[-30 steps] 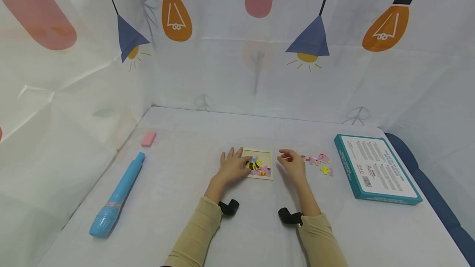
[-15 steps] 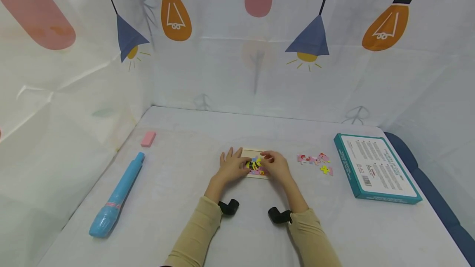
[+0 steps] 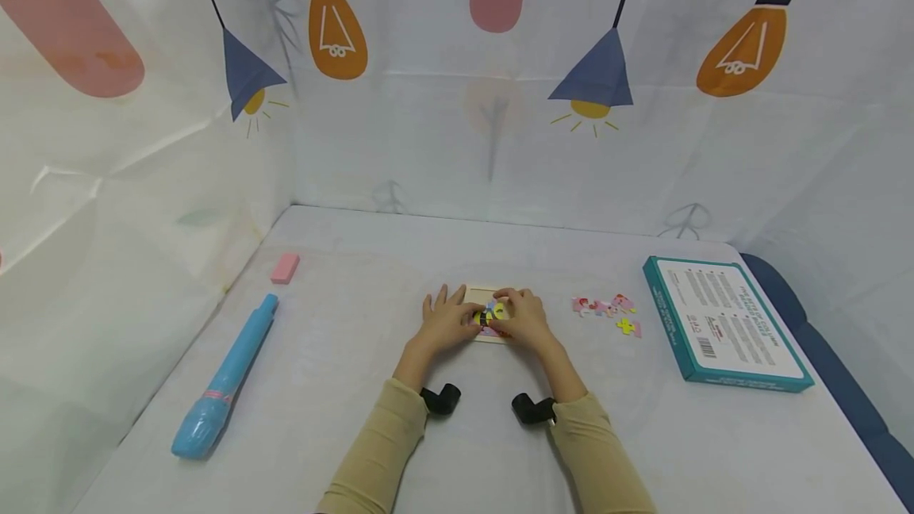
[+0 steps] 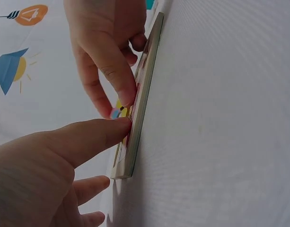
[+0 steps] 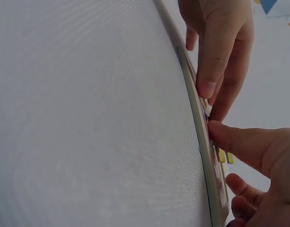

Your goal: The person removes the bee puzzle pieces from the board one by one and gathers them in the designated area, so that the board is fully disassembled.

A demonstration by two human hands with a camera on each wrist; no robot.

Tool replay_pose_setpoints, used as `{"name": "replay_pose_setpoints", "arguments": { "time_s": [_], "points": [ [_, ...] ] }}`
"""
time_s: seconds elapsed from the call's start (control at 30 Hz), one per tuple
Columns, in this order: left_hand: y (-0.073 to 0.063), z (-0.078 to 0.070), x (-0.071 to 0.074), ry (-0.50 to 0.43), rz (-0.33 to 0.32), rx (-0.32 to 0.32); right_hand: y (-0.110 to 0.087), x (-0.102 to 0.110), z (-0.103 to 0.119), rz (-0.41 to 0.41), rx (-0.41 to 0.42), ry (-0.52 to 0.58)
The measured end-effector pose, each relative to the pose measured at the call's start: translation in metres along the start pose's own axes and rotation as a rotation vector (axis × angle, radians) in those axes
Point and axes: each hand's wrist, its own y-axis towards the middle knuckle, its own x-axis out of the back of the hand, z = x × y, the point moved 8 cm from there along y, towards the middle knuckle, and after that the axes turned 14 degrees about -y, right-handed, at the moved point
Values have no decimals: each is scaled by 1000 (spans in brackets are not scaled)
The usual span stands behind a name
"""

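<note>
A small wooden puzzle tray (image 3: 482,290) lies on the white table between both hands, partly covered by them. Inside it, joined jigsaw pieces (image 3: 487,316) show a yellow and black striped bee on pink. My left hand (image 3: 446,322) rests at the tray's left side, fingers spread and straight, its thumb touching the pieces. Over the tray's right half, my right hand (image 3: 528,322) pinches a small puzzle piece (image 4: 116,112) with yellow, blue and pink on it. That piece stands tilted above the picture, close to the left thumb in the left wrist view.
Several loose puzzle pieces (image 3: 604,307) lie right of the tray, a yellow one (image 3: 626,327) among them. Farther right is a teal and white box (image 3: 728,324). A blue microphone-shaped object (image 3: 224,379) and a pink block (image 3: 286,268) lie at the left.
My right hand has moved left from beside the loose pieces to over the tray, its fingers now down at the picture. The left hand has stayed in place.
</note>
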Motion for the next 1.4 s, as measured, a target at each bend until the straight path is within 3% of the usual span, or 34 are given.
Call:
{"name": "replay_pose_setpoints", "arguments": {
  "time_s": [0.23,0.53,0.9,1.13,1.4],
  "points": [
    [1,0,-1,5,7,11,0,6,4,-38,58,148],
    [0,-2,0,19,3,21,-7,10,0,-7,20,375],
    [0,1,-2,11,3,13,-15,24,-29,-41,-69,401],
    [-2,0,-1,-19,9,14,-26,42,-67,-76,-216,379],
    [-2,1,-2,-11,13,19,-51,66,-115,-89,-405,353]
  ]
}}
